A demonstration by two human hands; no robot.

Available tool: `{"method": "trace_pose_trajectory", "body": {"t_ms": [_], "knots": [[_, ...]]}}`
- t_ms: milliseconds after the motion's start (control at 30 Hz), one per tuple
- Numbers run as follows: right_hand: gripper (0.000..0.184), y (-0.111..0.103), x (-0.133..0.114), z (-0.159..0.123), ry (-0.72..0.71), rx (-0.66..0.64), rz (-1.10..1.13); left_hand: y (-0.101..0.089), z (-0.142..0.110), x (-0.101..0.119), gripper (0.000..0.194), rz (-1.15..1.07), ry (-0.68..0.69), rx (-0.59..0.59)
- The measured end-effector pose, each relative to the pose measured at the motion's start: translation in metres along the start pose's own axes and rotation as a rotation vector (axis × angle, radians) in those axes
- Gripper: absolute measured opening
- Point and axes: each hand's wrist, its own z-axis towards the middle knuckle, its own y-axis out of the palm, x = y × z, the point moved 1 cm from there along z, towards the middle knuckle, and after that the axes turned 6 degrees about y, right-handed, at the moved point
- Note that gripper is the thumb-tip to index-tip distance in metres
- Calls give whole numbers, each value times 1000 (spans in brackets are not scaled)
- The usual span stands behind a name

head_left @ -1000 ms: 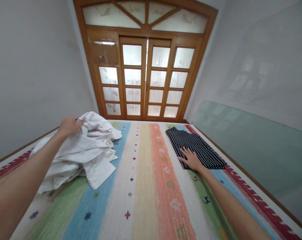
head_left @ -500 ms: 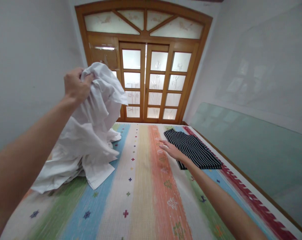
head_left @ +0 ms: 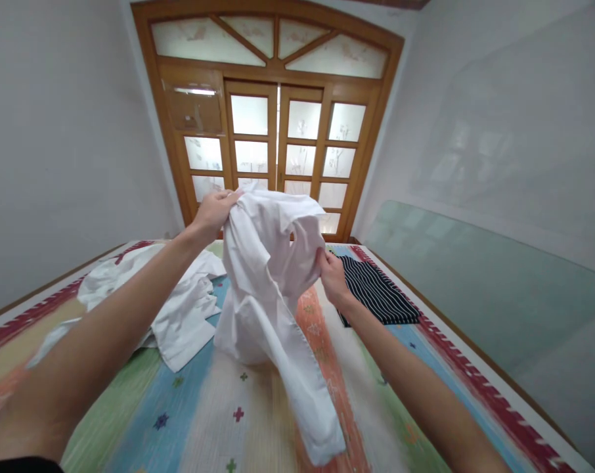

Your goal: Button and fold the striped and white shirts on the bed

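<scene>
A white shirt (head_left: 265,276) hangs in the air over the middle of the striped mat (head_left: 203,420), its lower end and one sleeve reaching down to the mat. My left hand (head_left: 213,210) is closed on the shirt's top left edge. My right hand (head_left: 333,274) grips its right side a little lower. A folded black garment with thin white stripes (head_left: 379,292) lies flat on the mat just right of my right hand.
More crumpled white clothing (head_left: 164,305) lies on the mat at the left. A wooden door with frosted glass panes (head_left: 278,144) closes the far end. White walls stand on both sides, with a pale green glass panel (head_left: 475,282) along the right.
My left hand carried the white shirt from the left pile to the middle. My right hand left the striped garment and took hold of the shirt's right side.
</scene>
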Motion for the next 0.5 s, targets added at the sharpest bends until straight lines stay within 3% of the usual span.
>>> {"method": "trace_pose_trajectory", "body": {"t_ms": [133, 267, 367, 500], "knots": [[50, -42, -7, 15, -44, 200, -55, -29, -11, -44, 28, -76, -216, 11], [51, -70, -9, 25, -80, 281, -169, -51, -28, -74, 36, -46, -286, -14], [52, -83, -12, 29, -144, 305, -283, -63, -35, -85, 39, -41, -290, 27], [51, -95, -27, 35, -274, 332, -566, -74, -32, -82, 35, -107, -296, 65]]}}
